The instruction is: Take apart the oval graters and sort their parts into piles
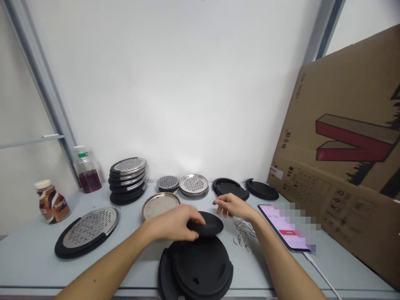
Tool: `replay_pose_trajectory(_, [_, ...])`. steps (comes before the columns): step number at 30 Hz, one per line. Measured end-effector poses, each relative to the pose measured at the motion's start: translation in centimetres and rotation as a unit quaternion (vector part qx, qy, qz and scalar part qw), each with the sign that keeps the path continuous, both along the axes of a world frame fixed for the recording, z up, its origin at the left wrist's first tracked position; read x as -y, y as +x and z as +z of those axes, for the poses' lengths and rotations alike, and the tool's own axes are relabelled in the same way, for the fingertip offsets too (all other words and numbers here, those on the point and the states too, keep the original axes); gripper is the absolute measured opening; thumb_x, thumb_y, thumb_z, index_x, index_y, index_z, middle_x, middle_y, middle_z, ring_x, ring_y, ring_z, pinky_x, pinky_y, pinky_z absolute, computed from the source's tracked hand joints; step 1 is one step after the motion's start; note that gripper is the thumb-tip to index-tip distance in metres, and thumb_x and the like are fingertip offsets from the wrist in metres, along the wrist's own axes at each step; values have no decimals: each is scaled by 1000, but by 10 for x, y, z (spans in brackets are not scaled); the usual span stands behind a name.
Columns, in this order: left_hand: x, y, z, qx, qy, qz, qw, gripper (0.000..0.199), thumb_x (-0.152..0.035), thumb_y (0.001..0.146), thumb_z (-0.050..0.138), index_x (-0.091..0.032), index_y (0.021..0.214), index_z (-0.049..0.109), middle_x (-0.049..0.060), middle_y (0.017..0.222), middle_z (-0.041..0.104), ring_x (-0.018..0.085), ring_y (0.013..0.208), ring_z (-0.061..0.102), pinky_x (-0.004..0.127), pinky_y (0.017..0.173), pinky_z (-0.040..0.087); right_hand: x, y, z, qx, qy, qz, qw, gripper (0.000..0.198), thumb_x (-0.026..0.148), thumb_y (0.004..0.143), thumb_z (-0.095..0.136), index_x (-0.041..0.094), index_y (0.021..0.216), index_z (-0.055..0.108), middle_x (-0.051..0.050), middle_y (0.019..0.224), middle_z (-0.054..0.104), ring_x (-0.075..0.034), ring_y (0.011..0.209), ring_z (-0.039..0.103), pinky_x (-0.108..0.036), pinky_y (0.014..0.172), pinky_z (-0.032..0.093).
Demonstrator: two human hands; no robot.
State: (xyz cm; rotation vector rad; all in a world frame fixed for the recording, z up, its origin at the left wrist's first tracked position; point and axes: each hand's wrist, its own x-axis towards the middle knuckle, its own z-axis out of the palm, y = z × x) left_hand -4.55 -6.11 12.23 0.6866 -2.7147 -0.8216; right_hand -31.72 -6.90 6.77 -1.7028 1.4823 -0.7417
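My left hand grips the left edge of a black round disc, its thumb at the near edge and fingers over the top. The disc is tilted just above larger black round bases, which are stacked and overlapping at the table's front. My right hand is a little above and right of the disc, its fingers slightly curled and apart, with nothing in them. Below the right hand are several loose metal rings, partly hidden by the forearm. A shallow round metal tray stands behind my left hand.
At left lie a black-rimmed perforated metal disc and a stack of similar ones. Perforated plates and black bases line the wall. Bottles stand far left; a phone and a cardboard box are right.
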Motion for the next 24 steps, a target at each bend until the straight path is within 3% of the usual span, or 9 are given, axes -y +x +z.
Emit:
replay_pose_trajectory(2, [13,1,6,-136,72,51,987,34,-24,74,70,-21,108,71,5,102,71,22,92,65,30,80,49,-1,6,4,108,-22,-18,994,49,52,91,45,10,104,66,-11,84,71,-12,56,60,-22,47,43])
replay_pose_trajectory(5, [35,7,11,-337,228,96,908,36,-30,79,69,-17,112,69,9,108,71,23,96,66,32,82,50,-4,12,12,299,-33,-20,953,53,57,90,49,10,110,64,-11,87,70,-14,61,63,-25,53,49])
replay_pose_trajectory(7, [44,13,6,-425,294,98,851,36,-32,80,69,-16,112,68,11,110,70,23,96,66,32,81,51,-7,19,17,351,-29,-5,936,52,56,89,53,12,113,64,-9,84,69,-15,61,64,-28,56,53])
replay_pose_trajectory(9, [44,13,-4,-472,301,109,821,39,-34,80,70,-16,114,68,12,111,70,24,97,66,34,82,52,-11,31,18,356,-38,3,934,51,53,87,58,11,116,62,-8,80,69,-16,63,66,-31,60,55])
replay_pose_trajectory(11, [37,7,-16,-472,236,136,839,42,-34,78,73,-17,116,68,11,110,71,25,99,66,37,86,52,-17,48,17,355,-48,33,933,54,49,84,66,13,123,58,-9,88,70,-19,74,69,-34,66,58])
replay_pose_trajectory(15, [18,-17,-30,-365,-58,123,921,36,-25,77,74,-23,112,72,6,105,73,25,104,65,46,104,42,-30,85,9,360,-93,100,923,54,42,79,73,22,126,56,-10,121,66,-26,105,66,-39,82,58])
replay_pose_trajectory(19, [12,-26,-26,-309,-226,55,922,49,-23,86,65,-26,133,56,6,123,67,22,117,59,50,115,29,-25,93,11,425,-149,-37,892,39,44,81,70,18,109,60,-10,107,71,-27,99,70,-39,80,60])
replay_pose_trajectory(22, [11,-16,-20,-307,-243,65,918,50,-25,87,64,-26,136,54,9,137,58,24,130,48,48,114,31,-9,58,20,491,-130,-141,850,37,42,79,73,14,98,58,-11,87,74,-27,78,75,-39,71,63])
replay_pose_trajectory(24, [4,-6,-17,-300,-197,75,930,40,-28,85,67,-25,125,63,9,127,64,24,123,53,44,108,38,1,17,26,514,-149,-271,800,33,35,78,73,12,95,56,-12,81,73,-26,75,75,-36,71,64])
